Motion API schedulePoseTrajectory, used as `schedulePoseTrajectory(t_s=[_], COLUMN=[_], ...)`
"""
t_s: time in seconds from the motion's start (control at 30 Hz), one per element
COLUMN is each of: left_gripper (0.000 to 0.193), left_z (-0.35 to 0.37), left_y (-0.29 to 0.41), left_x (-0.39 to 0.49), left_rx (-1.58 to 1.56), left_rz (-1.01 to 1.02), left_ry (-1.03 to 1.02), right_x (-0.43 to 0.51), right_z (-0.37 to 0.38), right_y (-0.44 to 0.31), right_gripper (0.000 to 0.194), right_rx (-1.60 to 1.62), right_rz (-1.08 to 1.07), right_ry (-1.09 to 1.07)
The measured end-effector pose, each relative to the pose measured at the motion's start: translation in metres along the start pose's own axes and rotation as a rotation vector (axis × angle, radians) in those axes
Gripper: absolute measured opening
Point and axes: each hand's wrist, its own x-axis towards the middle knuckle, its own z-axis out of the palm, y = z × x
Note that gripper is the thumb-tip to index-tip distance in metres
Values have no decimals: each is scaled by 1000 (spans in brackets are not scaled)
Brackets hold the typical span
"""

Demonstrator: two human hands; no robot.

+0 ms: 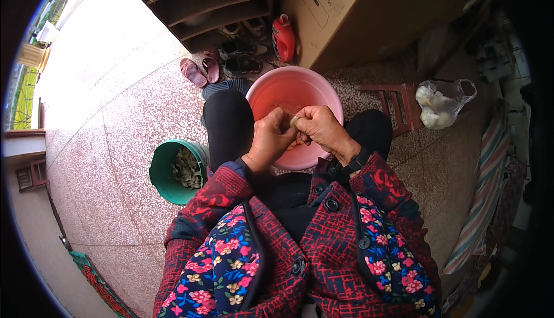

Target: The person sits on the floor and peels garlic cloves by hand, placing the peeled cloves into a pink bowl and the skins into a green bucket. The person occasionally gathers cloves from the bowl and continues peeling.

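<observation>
A small pale yellowish-green piece [294, 121], too small to name surely, is pinched between the fingertips of both hands. My left hand [269, 138] holds it from the left, thumb and fingers bent around it. From the right, my right hand [325, 130] grips the same piece with thumb and forefinger. Both hands hover over a pink plastic basin [335, 101], which stands on the floor between my knees. Small pale pieces [296, 145] lie inside the basin, partly hidden behind the hands.
Beside my left leg stands a green bucket [160, 175] with dry husks [187, 169] in it. Slippers [193, 72], a red detergent bottle [283, 39] and a large cardboard box [320, 19] lie beyond the basin. Rightward, a plastic bag [437, 106] rests on a reddish stool [409, 106].
</observation>
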Motion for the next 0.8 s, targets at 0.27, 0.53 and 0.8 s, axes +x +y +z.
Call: schedulePoseTrajectory(t_s=[0.27, 0.53, 0.8], left_gripper=[16, 14, 14], left_z=[-2, -15, -7], left_y=[-5, -5, -16], left_x=[0, 4, 1], left_rx=[-72, -471, -317], left_rz=[-89, -406, -314], left_ry=[-125, -196, -168], right_x=[6, 11, 6], right_z=[0, -3, -2], right_y=[7, 16, 11], right_gripper=[10, 10, 21], right_rx=[-98, 128, -113], right_rz=[33, -38, -49], right_ry=[72, 19, -1])
